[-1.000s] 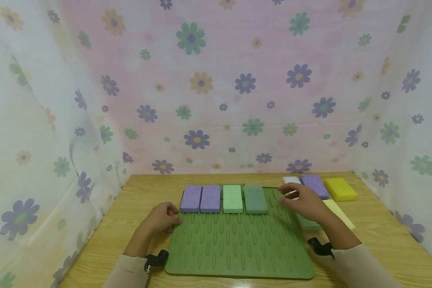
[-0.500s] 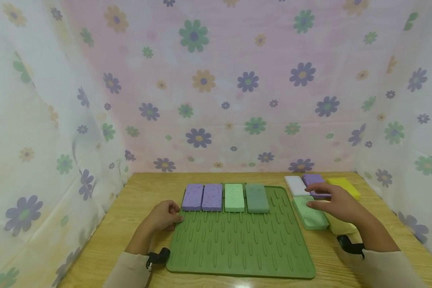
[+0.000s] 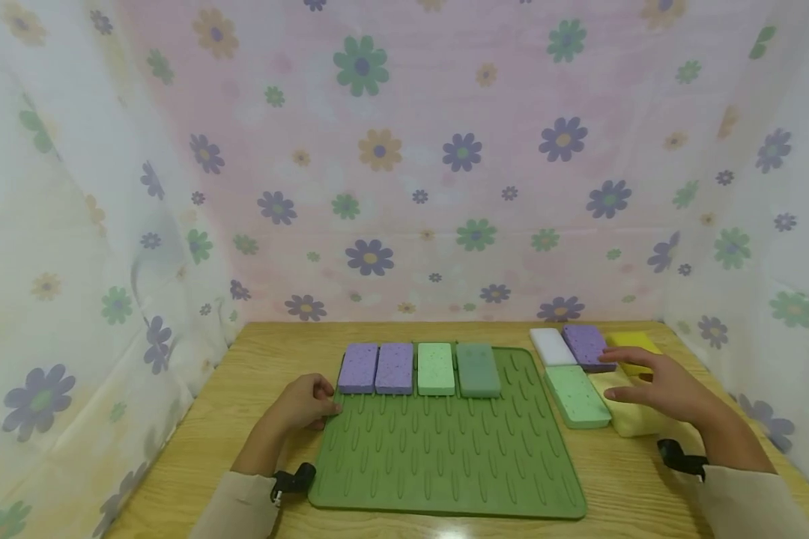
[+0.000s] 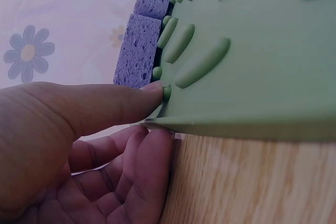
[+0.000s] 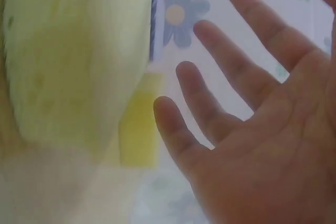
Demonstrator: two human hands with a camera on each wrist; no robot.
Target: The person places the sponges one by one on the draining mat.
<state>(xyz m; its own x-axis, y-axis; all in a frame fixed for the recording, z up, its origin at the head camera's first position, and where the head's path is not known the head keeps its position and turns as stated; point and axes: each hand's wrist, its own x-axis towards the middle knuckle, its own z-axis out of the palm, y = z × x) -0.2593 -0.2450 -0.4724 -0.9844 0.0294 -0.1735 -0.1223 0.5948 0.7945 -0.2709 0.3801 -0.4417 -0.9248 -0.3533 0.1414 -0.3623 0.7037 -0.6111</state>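
Observation:
My left hand (image 3: 301, 405) pinches the left edge of a green drying mat (image 3: 445, 457), thumb on top and curled fingers at the rim. Along the mat's back edge lie two purple sponges (image 3: 358, 368), a light green sponge (image 3: 436, 368) and a darker green sponge (image 3: 478, 370). My right hand (image 3: 677, 395) hovers with fingers spread over a pale yellow sponge (image 3: 625, 415) and holds nothing. In the right wrist view the pale yellow sponge (image 5: 58, 66) fills the left side, apart from the fingers. A light green sponge (image 3: 576, 397) lies beside it.
Behind these, on the wooden table (image 3: 195, 449), lie a white sponge (image 3: 551, 346), another purple sponge (image 3: 583, 344) and a bright yellow sponge (image 3: 630, 342), partly hidden by my right hand. A flowered cloth (image 3: 418, 150) encloses the back and sides.
My right hand has moved rightward, away from the mat's back right corner, to above the pale yellow sponge. The left hand has stayed at the mat's edge.

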